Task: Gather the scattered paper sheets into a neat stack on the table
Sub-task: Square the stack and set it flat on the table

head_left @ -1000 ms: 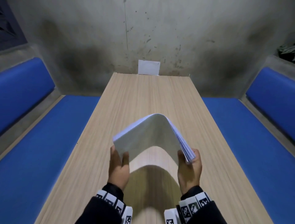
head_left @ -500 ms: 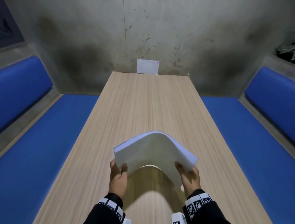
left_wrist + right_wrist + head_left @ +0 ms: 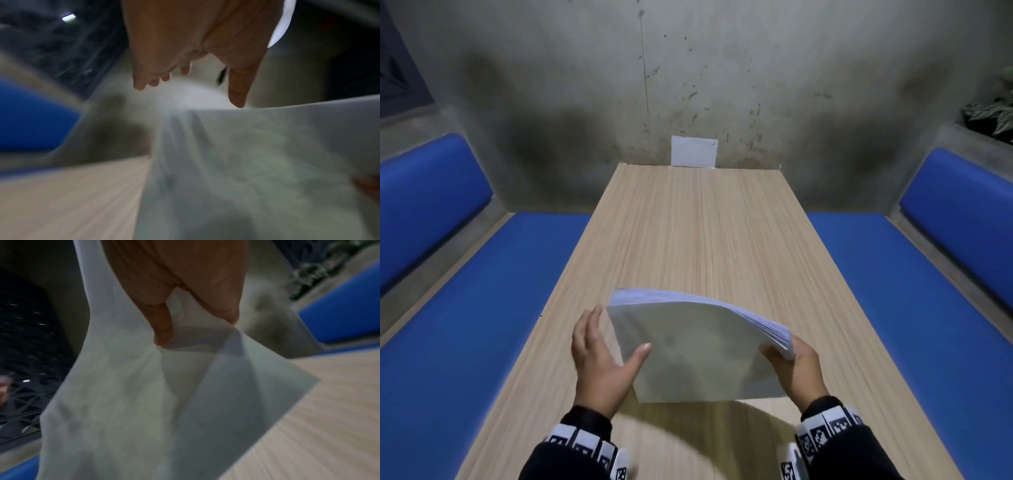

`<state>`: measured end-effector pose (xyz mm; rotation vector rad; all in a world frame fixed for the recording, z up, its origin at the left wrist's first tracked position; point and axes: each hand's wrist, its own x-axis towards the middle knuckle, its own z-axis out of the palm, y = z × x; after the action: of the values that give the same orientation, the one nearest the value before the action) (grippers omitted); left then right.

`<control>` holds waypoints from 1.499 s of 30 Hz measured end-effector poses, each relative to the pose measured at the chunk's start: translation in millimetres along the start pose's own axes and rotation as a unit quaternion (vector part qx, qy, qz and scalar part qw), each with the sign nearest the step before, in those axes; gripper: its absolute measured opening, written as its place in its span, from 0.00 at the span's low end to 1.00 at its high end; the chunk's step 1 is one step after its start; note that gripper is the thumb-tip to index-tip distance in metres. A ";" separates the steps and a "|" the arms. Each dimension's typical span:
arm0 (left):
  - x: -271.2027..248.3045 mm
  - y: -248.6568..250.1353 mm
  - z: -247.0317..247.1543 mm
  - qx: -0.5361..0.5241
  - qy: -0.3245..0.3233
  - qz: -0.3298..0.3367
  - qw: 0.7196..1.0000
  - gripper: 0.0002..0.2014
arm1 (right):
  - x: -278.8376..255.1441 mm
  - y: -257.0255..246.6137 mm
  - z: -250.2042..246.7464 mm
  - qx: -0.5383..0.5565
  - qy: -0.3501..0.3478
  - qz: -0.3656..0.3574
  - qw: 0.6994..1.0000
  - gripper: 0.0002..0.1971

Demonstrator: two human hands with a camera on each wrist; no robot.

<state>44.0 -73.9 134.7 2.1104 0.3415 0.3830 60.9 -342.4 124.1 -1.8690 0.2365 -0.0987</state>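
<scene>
A thick stack of white paper sheets (image 3: 698,346) hangs just above the near part of the wooden table (image 3: 688,222), its broad face tilted toward me and bowed slightly. My right hand (image 3: 780,356) pinches the stack's right edge, thumb on the near face, fingers hidden behind. My left hand (image 3: 616,334) is at the left edge with straight, spread fingers; only its thumb touches the near face. The blurred left wrist view shows the left hand (image 3: 195,92) with straight fingers over the paper (image 3: 257,162). In the right wrist view the right hand (image 3: 197,329) pinches the paper (image 3: 133,402).
A small white sheet (image 3: 694,151) stands against the stained concrete wall at the table's far end. Blue padded benches run along the left (image 3: 482,308) and right (image 3: 911,291) sides. A plant (image 3: 993,113) sits on the ledge at upper right.
The stack was arched high between both hands; it has come down, flattened and turned its face toward me. My left hand has loosened from gripping the edge to straight fingers.
</scene>
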 end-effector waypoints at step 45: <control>-21.6 -16.0 45.3 -0.207 -0.152 -0.073 0.964 0.43 | -8.7 28.5 30.1 0.092 -0.037 0.052 0.994 0.22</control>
<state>40.8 -108.1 94.7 1.6870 0.2126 0.0334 54.8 -320.7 88.2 -1.6706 0.2643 0.0209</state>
